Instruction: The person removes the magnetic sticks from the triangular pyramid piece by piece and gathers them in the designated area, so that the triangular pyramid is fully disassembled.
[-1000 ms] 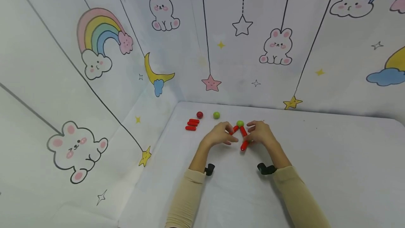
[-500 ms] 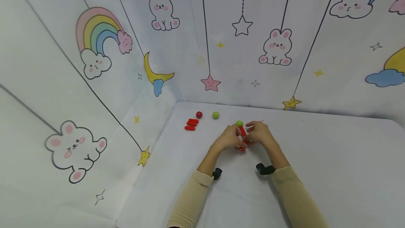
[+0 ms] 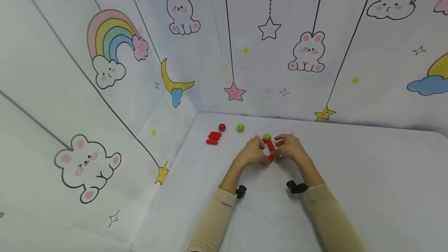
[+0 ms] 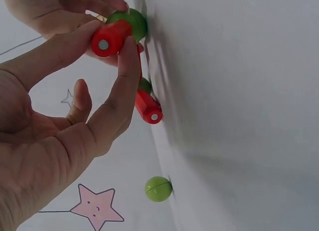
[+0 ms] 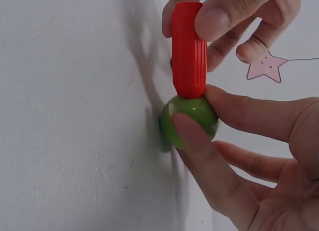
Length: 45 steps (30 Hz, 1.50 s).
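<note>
My left hand (image 3: pixel 251 151) pinches a red magnetic stick (image 5: pixel 188 52) with a pale metal disc in its end (image 4: pixel 103 45), between thumb and fingertips. The stick's other end meets a green ball (image 5: pixel 203 111), which my right hand (image 3: pixel 291 147) holds between thumb and fingers, low over the table. A second red stick (image 3: pixel 270 145) runs from near this ball to another green ball (image 3: pixel 267 137) farther back. One more red stick (image 4: pixel 148 107) slants out from that far ball, its metal-tipped end free; my left hand mostly hides it in the head view.
At the back left of the white table (image 3: pixel 350 189) lie several red sticks (image 3: pixel 214 137) side by side. Behind them are a dark red ball (image 3: pixel 222 127) and a loose green ball (image 3: pixel 240 127). A printed cloth wall (image 3: pixel 210 49) rises along the back and left edges.
My left hand has moved right to the near red stick and now pinches it; that stick's near end has swung left. My right hand stays at the green ball.
</note>
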Available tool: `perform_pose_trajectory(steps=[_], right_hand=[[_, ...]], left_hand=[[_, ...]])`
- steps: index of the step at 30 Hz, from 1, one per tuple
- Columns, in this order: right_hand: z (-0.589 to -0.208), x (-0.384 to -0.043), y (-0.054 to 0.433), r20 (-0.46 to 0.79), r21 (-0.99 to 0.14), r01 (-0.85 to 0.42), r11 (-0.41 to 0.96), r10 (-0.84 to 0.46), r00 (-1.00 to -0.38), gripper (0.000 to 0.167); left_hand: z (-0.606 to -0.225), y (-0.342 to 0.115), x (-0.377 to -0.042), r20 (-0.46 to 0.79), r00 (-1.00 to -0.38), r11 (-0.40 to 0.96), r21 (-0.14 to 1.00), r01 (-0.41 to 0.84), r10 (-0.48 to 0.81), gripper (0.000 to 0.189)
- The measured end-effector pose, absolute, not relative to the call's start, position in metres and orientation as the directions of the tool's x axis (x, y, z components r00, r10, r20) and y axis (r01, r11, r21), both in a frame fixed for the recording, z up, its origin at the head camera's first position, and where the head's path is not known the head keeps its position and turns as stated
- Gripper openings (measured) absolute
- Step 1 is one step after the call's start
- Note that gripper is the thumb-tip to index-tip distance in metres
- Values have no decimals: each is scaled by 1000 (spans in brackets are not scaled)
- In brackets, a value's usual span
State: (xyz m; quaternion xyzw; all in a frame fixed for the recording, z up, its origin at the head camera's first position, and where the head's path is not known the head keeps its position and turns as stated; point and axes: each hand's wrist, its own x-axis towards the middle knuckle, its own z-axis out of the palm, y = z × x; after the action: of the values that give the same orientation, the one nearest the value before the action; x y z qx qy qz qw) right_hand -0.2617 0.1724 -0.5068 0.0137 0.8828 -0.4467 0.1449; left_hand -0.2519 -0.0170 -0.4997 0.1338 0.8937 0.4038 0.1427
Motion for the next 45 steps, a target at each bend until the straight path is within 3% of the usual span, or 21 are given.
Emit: perform_pose_trajectory(steps=[16,45], right_hand=[[-503,-264,169,-264,-790,155,593,-101,-959,64],[-506,-263,171,-282,-760,167,628,-87,-955,63]], left_hand=[[-502,-36,-259,-181,-930,561,827,32,319,45],[-496,-155,-278,-96,-985,398,917,-32,142,45]])
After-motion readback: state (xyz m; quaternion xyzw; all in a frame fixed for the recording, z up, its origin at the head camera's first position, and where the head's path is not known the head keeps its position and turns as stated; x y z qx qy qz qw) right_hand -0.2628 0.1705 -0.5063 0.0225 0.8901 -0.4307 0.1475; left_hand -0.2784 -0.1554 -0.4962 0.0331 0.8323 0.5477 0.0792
